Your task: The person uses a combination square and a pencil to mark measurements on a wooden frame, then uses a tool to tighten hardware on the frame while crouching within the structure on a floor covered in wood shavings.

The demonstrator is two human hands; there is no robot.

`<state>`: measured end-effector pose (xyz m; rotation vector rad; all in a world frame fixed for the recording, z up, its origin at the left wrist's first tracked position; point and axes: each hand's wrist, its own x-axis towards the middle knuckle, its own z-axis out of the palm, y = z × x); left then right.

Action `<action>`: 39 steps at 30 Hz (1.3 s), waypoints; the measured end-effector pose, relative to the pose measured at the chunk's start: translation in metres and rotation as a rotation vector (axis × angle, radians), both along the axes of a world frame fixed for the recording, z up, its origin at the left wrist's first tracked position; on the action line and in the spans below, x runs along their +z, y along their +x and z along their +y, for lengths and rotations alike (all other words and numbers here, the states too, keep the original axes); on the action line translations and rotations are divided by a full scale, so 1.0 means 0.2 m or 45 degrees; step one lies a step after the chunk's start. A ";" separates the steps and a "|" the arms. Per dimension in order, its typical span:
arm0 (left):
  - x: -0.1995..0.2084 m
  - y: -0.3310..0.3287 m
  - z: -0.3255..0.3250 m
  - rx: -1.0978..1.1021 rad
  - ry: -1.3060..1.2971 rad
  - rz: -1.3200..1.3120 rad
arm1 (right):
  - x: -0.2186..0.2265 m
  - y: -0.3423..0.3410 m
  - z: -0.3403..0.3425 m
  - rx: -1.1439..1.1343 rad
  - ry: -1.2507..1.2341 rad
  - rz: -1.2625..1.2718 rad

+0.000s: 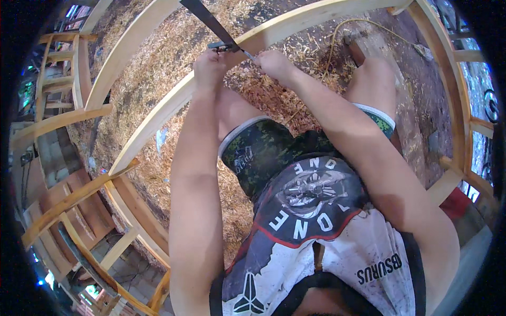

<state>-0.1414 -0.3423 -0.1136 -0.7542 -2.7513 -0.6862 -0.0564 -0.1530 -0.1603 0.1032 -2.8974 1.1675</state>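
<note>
Left hand [209,67] tight on one dark tool [223,47], right hand [275,66] on one slim metal piece [249,55]

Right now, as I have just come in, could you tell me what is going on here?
The person's left hand grips a small dark tool beside a long dark strip, while the right hand holds a thin metal piece near the strip's lower end. Both hands are at a wooden beam, with wood shavings spread below. The exact kind of tool is hard to tell.

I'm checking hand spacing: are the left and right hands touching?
Apart: the head view shows the wooden beam through a gap between left hand and right hand.
</note>
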 end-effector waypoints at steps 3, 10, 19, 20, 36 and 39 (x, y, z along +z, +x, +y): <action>-0.01 -0.01 -0.02 0.074 -0.011 -0.041 | 0.01 0.05 -0.01 -0.019 -0.134 0.042; 0.10 -0.02 0.02 0.171 -0.426 -0.050 | -0.23 0.14 -0.07 -0.225 -0.585 -0.478; 0.20 0.04 0.09 0.326 0.018 -0.492 | -0.24 0.25 -0.31 -0.491 -1.465 -0.866; 0.20 0.03 0.09 0.309 -0.119 -0.439 | -0.25 0.26 -0.32 -0.593 -1.509 -0.912; -0.01 -0.10 0.06 -0.320 -0.157 0.125 | -0.51 0.12 -0.18 -0.936 -1.722 -0.396; -0.02 -0.14 -0.15 -0.232 -0.089 -0.071 | -0.27 0.19 -0.36 -0.946 -2.306 -0.454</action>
